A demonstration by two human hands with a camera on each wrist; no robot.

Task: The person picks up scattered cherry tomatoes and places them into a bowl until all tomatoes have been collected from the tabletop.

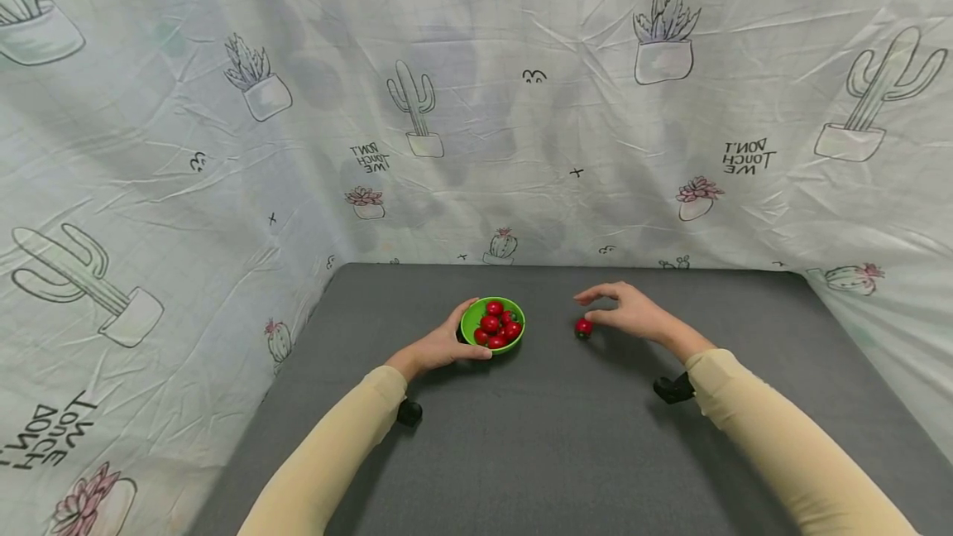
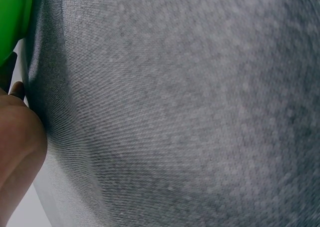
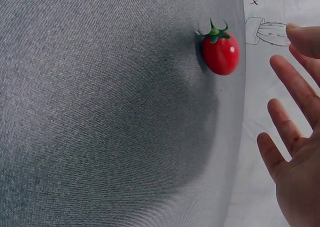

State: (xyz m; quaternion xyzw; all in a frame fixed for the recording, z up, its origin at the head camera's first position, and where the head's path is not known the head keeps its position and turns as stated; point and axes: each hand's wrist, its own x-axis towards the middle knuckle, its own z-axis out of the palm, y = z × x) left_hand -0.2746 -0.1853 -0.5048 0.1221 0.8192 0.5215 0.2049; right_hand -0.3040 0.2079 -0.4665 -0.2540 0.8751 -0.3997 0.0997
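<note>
A small green bowl [image 1: 466,326] with several red cherry tomatoes [image 1: 489,323] in it stands on the grey table. My left hand [image 1: 441,346] holds the bowl from its left side, thumb along the near rim and fingers round the far side. In the left wrist view only a part of the bowl [image 2: 12,17] shows at the upper left corner. One loose cherry tomato [image 1: 583,327] with a green calyx lies on the cloth to the bowl's right. Just above it is my right hand [image 1: 625,310], fingers spread and relaxed, apart from the tomato [image 3: 221,53] in the right wrist view.
The dark grey table [image 1: 476,453] reaches back to a white curtain [image 1: 476,122] printed with potted cacti, which also hangs along both sides. A black wrist mount [image 1: 673,388] is strapped at the right wrist, another [image 1: 409,413] at the left.
</note>
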